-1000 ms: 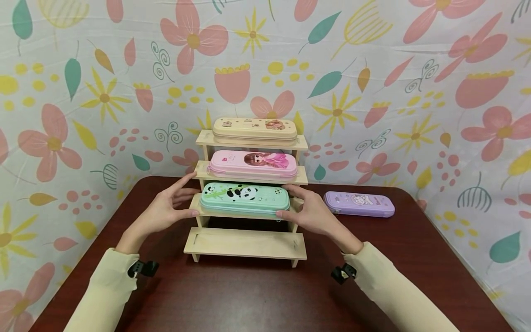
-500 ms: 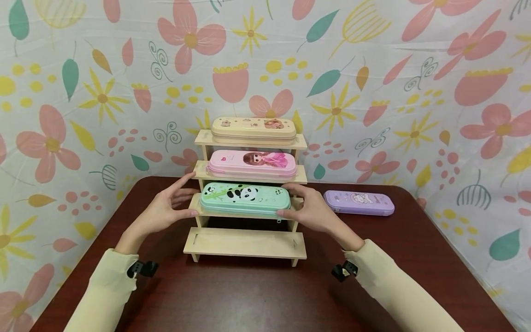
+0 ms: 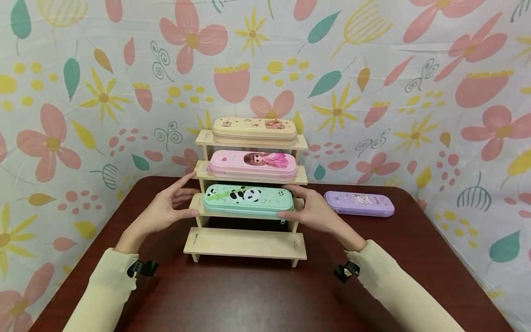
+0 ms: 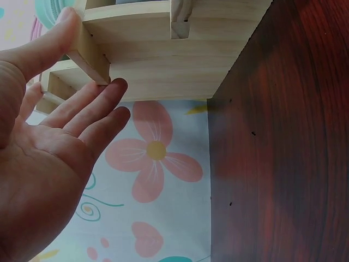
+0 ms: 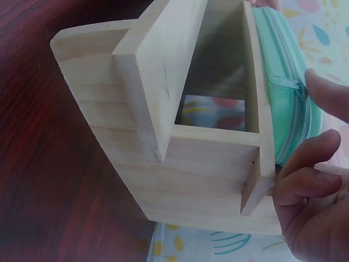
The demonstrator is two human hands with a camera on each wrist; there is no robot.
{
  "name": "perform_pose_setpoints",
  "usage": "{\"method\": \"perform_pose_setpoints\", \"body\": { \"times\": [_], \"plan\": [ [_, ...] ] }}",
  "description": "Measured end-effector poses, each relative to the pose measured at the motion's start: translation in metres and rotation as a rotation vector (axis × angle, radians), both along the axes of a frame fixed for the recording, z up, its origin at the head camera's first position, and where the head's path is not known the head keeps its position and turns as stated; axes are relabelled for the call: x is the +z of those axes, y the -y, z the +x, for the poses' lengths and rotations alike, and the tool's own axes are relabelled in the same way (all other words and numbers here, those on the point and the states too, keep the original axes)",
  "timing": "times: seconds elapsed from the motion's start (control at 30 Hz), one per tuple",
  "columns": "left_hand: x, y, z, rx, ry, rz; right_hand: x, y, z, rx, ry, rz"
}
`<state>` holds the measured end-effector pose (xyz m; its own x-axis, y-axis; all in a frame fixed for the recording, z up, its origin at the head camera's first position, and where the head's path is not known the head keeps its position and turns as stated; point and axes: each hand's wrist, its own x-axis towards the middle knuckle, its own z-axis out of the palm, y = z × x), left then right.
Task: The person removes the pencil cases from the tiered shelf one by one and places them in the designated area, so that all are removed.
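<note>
A mint-green pencil case (image 3: pixel 249 200) with pandas lies on the third shelf from the top of a stepped wooden rack (image 3: pixel 244 243). My right hand (image 3: pixel 313 210) pinches the case's right end, thumb in front and fingers behind; in the right wrist view its zip pull hangs beside the thumb. At the rack's left side, my left hand (image 3: pixel 163 205) rests its thumb and fingertips on the shelf ends, fingers fairly straight. The left wrist view shows its thumb on a shelf end (image 4: pixel 90 54). A pink pencil case (image 3: pixel 252 164) and a cream one (image 3: pixel 254 131) occupy the upper shelves.
A purple pencil case (image 3: pixel 359 204) lies on the dark red-brown table (image 3: pixel 249 299), right of the rack. Behind stands a flower-print cloth backdrop (image 3: pixel 265 55). The lowest shelf is bare wood.
The mint-green pencil case has slid slightly right and towards me along its shelf, with my right hand shifting a little right. My left hand has stayed at the rack's left side.
</note>
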<state>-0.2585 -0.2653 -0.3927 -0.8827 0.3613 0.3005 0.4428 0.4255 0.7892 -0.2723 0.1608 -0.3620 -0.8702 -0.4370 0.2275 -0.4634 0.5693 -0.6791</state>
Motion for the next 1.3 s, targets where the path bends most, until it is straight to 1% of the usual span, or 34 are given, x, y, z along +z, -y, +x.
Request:
{"method": "perform_pose_setpoints", "body": {
  "times": [0.17,0.4,0.5,0.6,0.73,0.9,1.03,1.2,1.3],
  "plan": [
    [0.0003,-0.0004,0.001,0.002,0.001,-0.003,-0.001,0.0041,-0.0024,-0.006,0.025,-0.041],
    [-0.0017,0.0005,0.0002,-0.01,-0.003,0.005,-0.0008,-0.0011,0.0011,-0.008,0.039,-0.071],
    [-0.0008,0.0005,-0.0003,-0.012,-0.011,0.003,-0.0008,-0.0036,0.0017,0.009,0.074,-0.116],
    [0.001,0.0,-0.0006,-0.011,-0.012,0.005,0.0002,-0.0035,0.0022,0.018,0.136,-0.161],
    [0.0002,0.0002,-0.0006,-0.01,-0.006,0.006,0.0003,-0.0004,0.0024,0.015,0.182,-0.182],
    [-0.0016,0.0,0.0005,-0.008,0.001,0.008,-0.0009,0.0019,0.0032,0.018,0.199,-0.203],
    [-0.0024,-0.0004,-0.0001,-0.007,-0.006,0.008,-0.0004,-0.0002,0.0044,0.022,0.212,-0.209],
    [-0.0019,-0.0006,-0.0003,-0.006,-0.022,0.006,-0.0009,-0.0014,0.0033,0.03,0.21,-0.204],
    [-0.002,-0.0005,-0.0001,-0.005,-0.018,0.01,-0.0018,-0.0007,0.0025,0.034,0.205,-0.2]
  ]
}}
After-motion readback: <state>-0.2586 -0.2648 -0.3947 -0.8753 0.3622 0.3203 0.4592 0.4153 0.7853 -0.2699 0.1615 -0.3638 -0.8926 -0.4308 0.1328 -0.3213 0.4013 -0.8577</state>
